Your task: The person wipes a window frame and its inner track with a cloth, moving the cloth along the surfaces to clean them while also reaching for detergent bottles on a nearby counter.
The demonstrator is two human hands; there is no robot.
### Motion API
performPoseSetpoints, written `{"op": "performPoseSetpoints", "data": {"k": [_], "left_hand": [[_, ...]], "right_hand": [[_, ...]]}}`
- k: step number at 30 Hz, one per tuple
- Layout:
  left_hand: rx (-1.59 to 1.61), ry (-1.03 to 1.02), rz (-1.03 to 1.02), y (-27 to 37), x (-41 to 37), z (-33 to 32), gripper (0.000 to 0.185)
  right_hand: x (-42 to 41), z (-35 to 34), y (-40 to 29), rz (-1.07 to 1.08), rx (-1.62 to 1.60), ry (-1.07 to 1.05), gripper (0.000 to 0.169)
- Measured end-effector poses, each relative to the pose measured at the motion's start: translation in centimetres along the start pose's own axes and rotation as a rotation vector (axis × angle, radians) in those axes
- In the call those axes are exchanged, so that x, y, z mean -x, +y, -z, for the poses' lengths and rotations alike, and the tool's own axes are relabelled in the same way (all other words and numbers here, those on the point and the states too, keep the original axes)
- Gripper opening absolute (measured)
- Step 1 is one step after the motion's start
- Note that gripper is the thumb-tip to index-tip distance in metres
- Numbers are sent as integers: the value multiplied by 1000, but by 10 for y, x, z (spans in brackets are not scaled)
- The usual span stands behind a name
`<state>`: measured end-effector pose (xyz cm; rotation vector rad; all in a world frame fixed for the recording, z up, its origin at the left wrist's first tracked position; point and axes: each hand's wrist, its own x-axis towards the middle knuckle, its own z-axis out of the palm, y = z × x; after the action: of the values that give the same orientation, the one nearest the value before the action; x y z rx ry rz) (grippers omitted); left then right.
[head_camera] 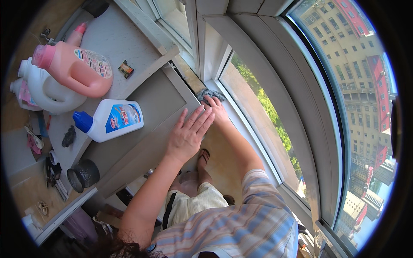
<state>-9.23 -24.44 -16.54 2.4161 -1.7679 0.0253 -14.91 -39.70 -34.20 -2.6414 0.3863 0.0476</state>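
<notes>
My right hand [216, 110] presses a wet-looking grey cloth [211, 94] onto the windowsill [234, 108], in the corner by the window frame; its fingertips rest on the cloth's near edge. To its left, my left hand [190, 133] lies palm down over the edge of the grey cabinet panel [155, 87], fingers apart and holding nothing. Further left, a white plastic bottle with a blue cap [116, 120] lies on its side. A pink detergent jug [75, 69] and a white jug [55, 87] are beyond it on the counter.
A small wrapped packet [125, 69], a dark grey scrap [68, 136] and a black mesh cup [83, 175] are on the left. The window frame [277, 64] curves along the right, with buildings outside. A sandalled foot [203, 158] is on the floor below.
</notes>
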Motion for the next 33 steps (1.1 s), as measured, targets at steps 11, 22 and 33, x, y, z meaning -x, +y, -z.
{"op": "performPoseSetpoints", "data": {"k": [11,22,33], "left_hand": [[59,-45,28,0,0,2,57],[45,-13,24,2,-3,4,46],[45,1,24,2,-3,3,48]], "right_hand": [[-3,12,14,-171,-11,-150,41],[-65,-5,-1,-285,-124,103,42],[-56,-4,5,-236,-3,181,43]]}}
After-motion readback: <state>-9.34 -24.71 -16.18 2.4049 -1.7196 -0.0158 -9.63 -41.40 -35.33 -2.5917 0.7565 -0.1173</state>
